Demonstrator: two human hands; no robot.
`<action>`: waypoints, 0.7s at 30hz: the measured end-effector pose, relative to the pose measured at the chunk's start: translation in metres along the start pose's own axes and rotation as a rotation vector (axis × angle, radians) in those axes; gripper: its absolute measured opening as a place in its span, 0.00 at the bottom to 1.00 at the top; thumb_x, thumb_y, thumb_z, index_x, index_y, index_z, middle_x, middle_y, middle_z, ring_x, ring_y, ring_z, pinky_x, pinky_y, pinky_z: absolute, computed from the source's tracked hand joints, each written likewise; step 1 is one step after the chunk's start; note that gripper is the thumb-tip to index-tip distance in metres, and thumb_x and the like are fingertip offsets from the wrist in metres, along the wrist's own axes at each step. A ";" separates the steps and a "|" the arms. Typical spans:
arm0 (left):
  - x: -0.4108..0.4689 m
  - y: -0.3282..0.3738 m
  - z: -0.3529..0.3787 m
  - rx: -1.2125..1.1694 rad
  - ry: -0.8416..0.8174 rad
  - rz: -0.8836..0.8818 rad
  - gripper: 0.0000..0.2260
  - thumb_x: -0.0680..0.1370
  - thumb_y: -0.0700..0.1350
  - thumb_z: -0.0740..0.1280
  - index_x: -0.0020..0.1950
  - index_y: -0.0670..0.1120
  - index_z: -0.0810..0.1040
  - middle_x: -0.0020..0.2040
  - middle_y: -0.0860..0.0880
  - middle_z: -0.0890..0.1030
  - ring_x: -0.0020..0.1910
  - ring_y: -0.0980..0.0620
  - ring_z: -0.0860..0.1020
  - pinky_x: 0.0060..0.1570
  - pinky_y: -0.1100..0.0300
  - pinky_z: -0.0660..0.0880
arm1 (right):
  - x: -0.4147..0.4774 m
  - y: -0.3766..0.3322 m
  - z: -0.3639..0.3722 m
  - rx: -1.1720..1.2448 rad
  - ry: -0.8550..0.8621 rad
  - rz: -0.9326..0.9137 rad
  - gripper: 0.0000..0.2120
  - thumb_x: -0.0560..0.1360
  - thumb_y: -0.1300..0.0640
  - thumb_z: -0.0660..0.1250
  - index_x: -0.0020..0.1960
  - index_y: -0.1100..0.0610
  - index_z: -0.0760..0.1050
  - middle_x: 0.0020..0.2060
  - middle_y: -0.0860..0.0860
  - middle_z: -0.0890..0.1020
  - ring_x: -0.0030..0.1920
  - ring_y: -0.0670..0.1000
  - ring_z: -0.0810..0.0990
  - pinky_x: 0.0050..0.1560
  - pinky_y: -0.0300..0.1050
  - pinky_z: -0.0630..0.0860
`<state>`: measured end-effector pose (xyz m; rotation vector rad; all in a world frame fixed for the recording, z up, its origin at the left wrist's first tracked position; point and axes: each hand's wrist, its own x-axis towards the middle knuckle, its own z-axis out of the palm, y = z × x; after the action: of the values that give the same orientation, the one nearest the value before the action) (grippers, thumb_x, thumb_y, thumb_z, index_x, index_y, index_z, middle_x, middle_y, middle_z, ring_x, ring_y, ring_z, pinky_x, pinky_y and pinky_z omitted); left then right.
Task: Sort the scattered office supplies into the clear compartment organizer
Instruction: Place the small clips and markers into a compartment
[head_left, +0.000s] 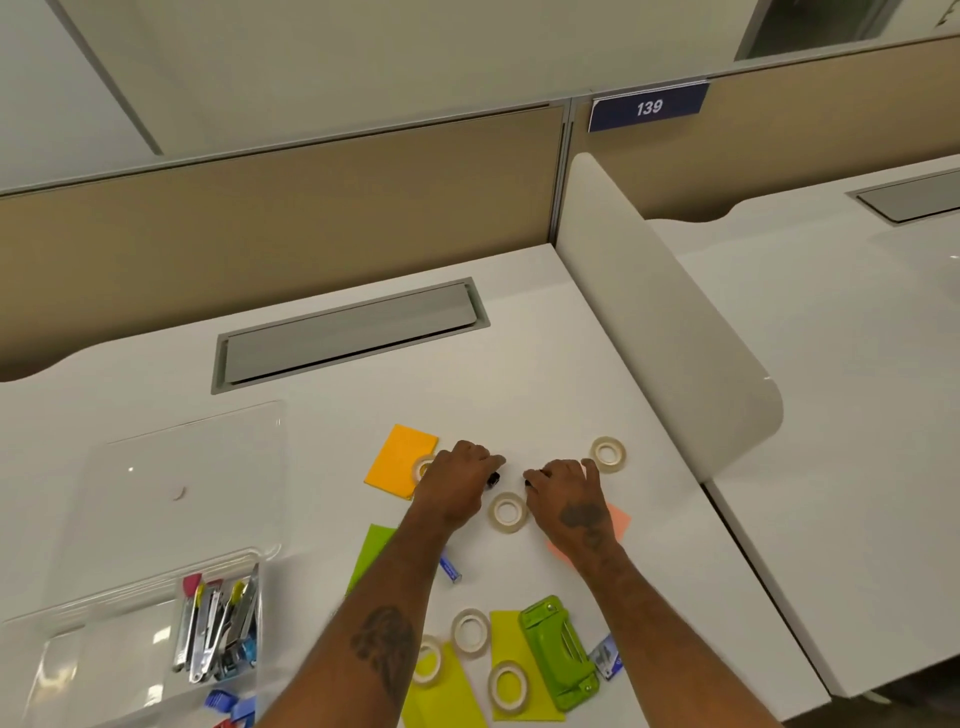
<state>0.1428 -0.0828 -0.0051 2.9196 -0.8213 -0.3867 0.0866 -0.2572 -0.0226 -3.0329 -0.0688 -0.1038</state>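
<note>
From where I stand, the left hand (457, 486) and right hand (569, 493) reach to mid-desk (545, 364) with fingers curled down. The left pinches a black bit (492, 478) and the right a second bit (528, 483), both too small to name. I'd guess they are matching pieces taken together for one compartment. The organizer (171, 483) sits well apart at the left, staplers (218, 631) already grouped in one section, while a roll (509, 512) lies loose between the hands.
</note>
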 end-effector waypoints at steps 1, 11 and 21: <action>0.001 0.001 0.000 0.008 -0.001 0.008 0.25 0.77 0.36 0.62 0.74 0.49 0.67 0.68 0.47 0.73 0.68 0.45 0.67 0.62 0.50 0.69 | 0.000 0.000 -0.001 0.028 0.011 0.019 0.06 0.68 0.51 0.74 0.44 0.50 0.83 0.35 0.49 0.84 0.40 0.53 0.82 0.53 0.55 0.77; -0.008 0.006 -0.002 0.110 0.040 0.004 0.12 0.78 0.43 0.63 0.61 0.47 0.78 0.54 0.46 0.79 0.57 0.44 0.74 0.55 0.51 0.68 | 0.000 -0.008 -0.015 0.288 0.147 0.126 0.12 0.74 0.51 0.68 0.54 0.55 0.81 0.46 0.52 0.85 0.48 0.54 0.82 0.58 0.54 0.72; -0.109 -0.041 -0.039 -0.086 0.185 -0.101 0.15 0.79 0.48 0.60 0.65 0.50 0.75 0.57 0.44 0.74 0.49 0.37 0.78 0.45 0.52 0.73 | -0.029 -0.098 -0.042 0.378 0.219 -0.007 0.07 0.71 0.53 0.71 0.46 0.54 0.83 0.39 0.50 0.86 0.40 0.55 0.83 0.46 0.52 0.76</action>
<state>0.0839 0.0096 0.0505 2.8691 -0.6188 -0.1503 0.0504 -0.1657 0.0272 -2.6270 -0.0721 -0.3764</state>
